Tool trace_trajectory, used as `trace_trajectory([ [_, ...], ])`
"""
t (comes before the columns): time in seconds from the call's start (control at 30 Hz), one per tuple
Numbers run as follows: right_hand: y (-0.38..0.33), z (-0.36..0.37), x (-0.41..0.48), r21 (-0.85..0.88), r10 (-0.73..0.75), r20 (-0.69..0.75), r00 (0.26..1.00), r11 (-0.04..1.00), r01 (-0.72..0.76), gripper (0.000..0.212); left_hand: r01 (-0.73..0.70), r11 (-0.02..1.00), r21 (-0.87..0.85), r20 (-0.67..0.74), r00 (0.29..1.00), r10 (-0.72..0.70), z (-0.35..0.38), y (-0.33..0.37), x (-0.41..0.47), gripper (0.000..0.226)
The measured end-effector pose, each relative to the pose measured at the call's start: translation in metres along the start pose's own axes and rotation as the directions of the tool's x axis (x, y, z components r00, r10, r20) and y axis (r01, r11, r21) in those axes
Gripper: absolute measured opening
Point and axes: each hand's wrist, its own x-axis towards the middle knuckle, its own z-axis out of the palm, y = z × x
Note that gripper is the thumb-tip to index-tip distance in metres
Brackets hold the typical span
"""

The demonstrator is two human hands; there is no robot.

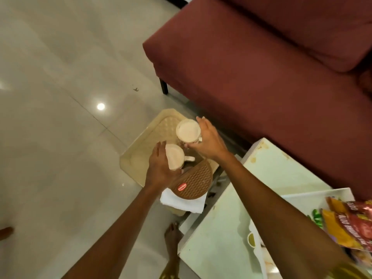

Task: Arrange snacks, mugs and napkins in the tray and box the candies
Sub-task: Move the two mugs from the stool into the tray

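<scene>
A cream plastic tray (141, 141) lies low beside the table, over the tiled floor. My left hand (159, 168) grips a white mug (174, 157) over the tray's near half, its handle pointing right. My right hand (209, 140) holds a second white mug (188, 130) above the tray's far side. A brown woven round basket (194, 181) rests on folded white napkins (181, 201) at the tray's near corner. Snack packets (350, 222) in red and orange lie on the table at the right edge, with green-wrapped candies (317, 217) beside them.
A pale green table (241, 208) fills the lower right. A maroon sofa (261, 67) stands behind it, with a dark leg (164, 86). Glossy tiled floor (60, 117) spreads to the left. My bare foot (173, 236) is by the table's edge.
</scene>
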Motion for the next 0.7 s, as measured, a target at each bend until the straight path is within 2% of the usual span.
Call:
trace_trajectory([
  [0.1,0.005,0.011,0.018,-0.083,-0.035,0.028,0.999,0.996,0.037,0.103,-0.026,1.000,0.006,0.002,1.000,0.026,0.009,-0.011,0.008,0.103],
  [0.2,0.008,0.020,0.031,-0.089,-0.048,0.014,0.999,0.995,0.049,0.106,-0.073,0.997,0.038,-0.024,0.997,0.074,0.013,-0.018,0.011,0.103],
  [0.33,0.009,0.025,0.035,-0.098,-0.067,-0.079,0.995,0.993,0.059,0.094,-0.081,0.993,0.082,-0.054,0.995,0.085,0.012,-0.017,0.012,0.099],
  [0.5,0.008,0.007,0.029,-0.019,-0.062,-0.120,0.991,0.998,0.060,0.092,-0.060,0.996,0.072,-0.097,0.993,0.067,0.002,-0.002,0.010,0.094],
  [0.7,0.024,-0.050,-0.014,0.073,-0.026,-0.285,0.958,0.996,0.049,0.090,-0.092,0.994,0.053,-0.181,0.978,0.100,-0.019,0.030,0.000,0.089],
])
